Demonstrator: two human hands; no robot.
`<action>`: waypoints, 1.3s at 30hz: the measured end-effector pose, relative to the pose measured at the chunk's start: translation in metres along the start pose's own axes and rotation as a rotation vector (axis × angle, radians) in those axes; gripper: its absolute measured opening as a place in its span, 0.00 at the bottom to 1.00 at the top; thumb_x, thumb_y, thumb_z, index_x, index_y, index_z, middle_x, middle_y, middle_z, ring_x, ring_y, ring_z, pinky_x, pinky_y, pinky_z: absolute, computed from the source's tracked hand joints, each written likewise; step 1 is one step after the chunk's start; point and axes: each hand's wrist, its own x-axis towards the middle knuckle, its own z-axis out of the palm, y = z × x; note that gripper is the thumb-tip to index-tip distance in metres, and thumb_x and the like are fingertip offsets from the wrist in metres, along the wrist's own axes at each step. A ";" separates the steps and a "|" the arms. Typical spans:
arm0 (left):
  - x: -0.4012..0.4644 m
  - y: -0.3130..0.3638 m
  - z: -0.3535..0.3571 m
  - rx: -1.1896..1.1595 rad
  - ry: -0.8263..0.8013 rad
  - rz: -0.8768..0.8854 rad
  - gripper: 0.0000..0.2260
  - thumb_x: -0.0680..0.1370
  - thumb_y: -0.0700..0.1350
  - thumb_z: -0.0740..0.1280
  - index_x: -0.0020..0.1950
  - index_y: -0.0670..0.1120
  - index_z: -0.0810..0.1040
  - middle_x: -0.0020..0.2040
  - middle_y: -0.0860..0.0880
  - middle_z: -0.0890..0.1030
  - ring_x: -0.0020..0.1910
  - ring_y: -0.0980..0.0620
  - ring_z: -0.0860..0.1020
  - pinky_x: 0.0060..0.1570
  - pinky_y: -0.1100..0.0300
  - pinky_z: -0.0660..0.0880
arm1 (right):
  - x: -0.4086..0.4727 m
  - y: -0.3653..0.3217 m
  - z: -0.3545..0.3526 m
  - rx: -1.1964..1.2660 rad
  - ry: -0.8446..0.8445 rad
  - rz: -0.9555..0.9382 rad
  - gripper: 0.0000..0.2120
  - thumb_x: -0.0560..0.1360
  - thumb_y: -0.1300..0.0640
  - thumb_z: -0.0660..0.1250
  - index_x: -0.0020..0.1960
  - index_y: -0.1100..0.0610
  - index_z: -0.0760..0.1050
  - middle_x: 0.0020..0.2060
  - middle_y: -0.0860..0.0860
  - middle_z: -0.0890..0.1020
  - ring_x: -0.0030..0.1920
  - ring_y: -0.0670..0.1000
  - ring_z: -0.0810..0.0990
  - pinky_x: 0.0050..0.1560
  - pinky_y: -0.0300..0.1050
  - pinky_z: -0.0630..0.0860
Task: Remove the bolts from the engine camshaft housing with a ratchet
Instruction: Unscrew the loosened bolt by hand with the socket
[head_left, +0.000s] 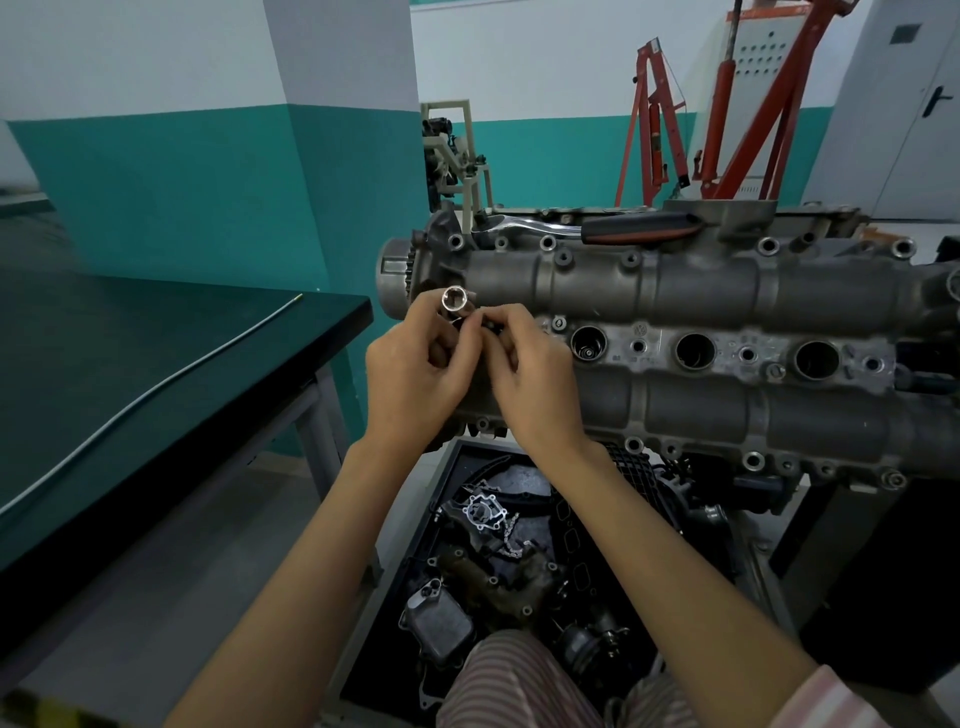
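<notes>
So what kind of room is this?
Probably a car repair workshop or training garage: a bare engine on a stand, a red engine hoist at the back, and a tray of loose engine parts below.

Teal-and-white walls; dark green workbench at left; red hoist behind.

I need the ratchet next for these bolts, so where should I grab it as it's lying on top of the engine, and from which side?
Probably take the ratchet by its black and orange handle, which lies flat along the far edge of the camshaft housing, pointing right. Come from above, reaching over the housing with the right hand; the chrome head at the left end is thinner and harder to hold. Both hands are busy with the socket now.
</notes>
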 end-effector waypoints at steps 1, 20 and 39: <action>0.000 0.000 0.000 0.000 0.007 -0.007 0.10 0.76 0.49 0.64 0.47 0.43 0.76 0.26 0.53 0.73 0.27 0.52 0.72 0.26 0.60 0.68 | 0.000 0.000 0.000 -0.003 0.002 -0.008 0.07 0.77 0.62 0.62 0.53 0.62 0.76 0.30 0.36 0.68 0.30 0.34 0.73 0.33 0.26 0.66; 0.000 0.001 -0.001 -0.021 0.000 -0.024 0.09 0.76 0.48 0.66 0.43 0.42 0.76 0.29 0.48 0.76 0.27 0.52 0.73 0.28 0.56 0.70 | 0.001 -0.003 -0.001 -0.046 -0.020 -0.057 0.14 0.76 0.63 0.63 0.61 0.60 0.75 0.40 0.52 0.82 0.38 0.42 0.76 0.42 0.32 0.71; 0.001 0.003 0.002 -0.020 0.025 -0.057 0.13 0.75 0.48 0.69 0.38 0.42 0.71 0.27 0.46 0.74 0.26 0.49 0.71 0.26 0.59 0.67 | 0.000 0.000 -0.001 -0.024 -0.029 0.051 0.15 0.74 0.60 0.67 0.61 0.59 0.73 0.29 0.42 0.69 0.29 0.41 0.69 0.33 0.33 0.69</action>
